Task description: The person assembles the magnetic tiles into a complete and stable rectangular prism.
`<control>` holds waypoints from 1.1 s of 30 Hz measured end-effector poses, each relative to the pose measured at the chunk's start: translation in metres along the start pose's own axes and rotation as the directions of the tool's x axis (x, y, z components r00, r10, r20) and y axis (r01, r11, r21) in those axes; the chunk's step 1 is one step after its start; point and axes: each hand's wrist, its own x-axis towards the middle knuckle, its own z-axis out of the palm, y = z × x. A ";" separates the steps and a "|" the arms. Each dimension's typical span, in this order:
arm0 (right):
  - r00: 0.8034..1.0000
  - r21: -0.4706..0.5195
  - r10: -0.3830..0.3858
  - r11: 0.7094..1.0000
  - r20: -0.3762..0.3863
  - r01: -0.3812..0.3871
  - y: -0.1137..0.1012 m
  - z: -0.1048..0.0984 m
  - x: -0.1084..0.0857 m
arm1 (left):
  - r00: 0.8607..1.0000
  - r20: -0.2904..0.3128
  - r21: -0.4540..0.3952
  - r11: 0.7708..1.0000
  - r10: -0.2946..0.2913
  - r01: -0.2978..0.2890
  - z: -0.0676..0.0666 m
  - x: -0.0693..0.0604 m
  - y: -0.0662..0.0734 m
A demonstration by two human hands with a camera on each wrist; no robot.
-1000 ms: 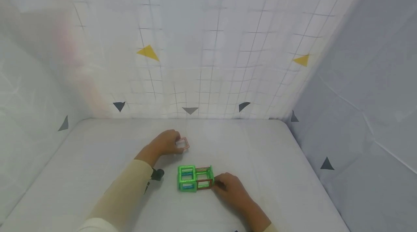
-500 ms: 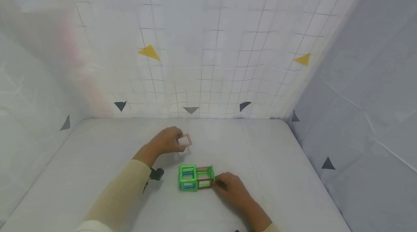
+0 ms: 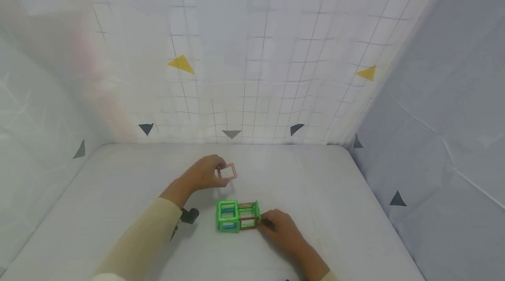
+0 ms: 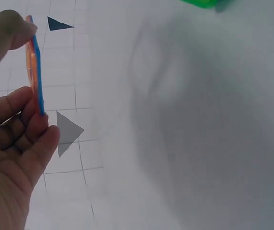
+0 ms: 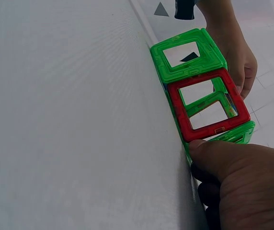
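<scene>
My left hand (image 3: 207, 172) pinches a square, open-centred magnetic tile (image 3: 228, 171) between thumb and fingertips, raised over the table behind the block structure. That tile looks orange-red from above; in the left wrist view it is nearly edge-on, with an orange face and a blue edge (image 4: 39, 81). A structure of magnetic tiles (image 3: 238, 216) stands on the table: a green cube with blue at its lower parts, joined on its right to a second cube with red and green sides. My right hand (image 3: 282, 228) grips this structure's right end, thumb at the red tile's (image 5: 177, 103) lower corner.
A white-covered table (image 3: 335, 211) runs back to a gridded white backdrop (image 3: 276, 53) with yellow and dark triangles. Grey-white sheets (image 3: 446, 97) enclose the sides. A dark device (image 3: 190, 216) sits at the left wrist.
My left hand has moved slightly right with the square tile, which now shows more of its frame. The right hand and the cube structure have stayed in place.
</scene>
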 end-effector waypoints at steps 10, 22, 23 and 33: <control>1.000 -0.006 -0.022 1.000 0.001 0.022 0.001 0.000 0.000 | 0.999 -0.005 -0.043 0.998 0.050 -0.050 0.001 -0.008 0.008; 1.000 0.002 -0.025 1.000 0.000 0.025 -0.001 -0.002 -0.001 | 0.984 0.061 -0.061 0.985 0.165 -0.162 0.004 -0.023 0.023; 1.000 0.002 -0.020 1.000 0.004 0.020 -0.001 -0.002 -0.001 | 0.983 0.065 -0.062 0.984 0.171 -0.167 0.004 -0.024 0.024; 1.000 0.013 0.012 1.000 0.023 -0.013 -0.001 -0.001 0.000 | 0.978 0.107 -0.027 0.984 0.179 -0.177 0.004 -0.030 0.035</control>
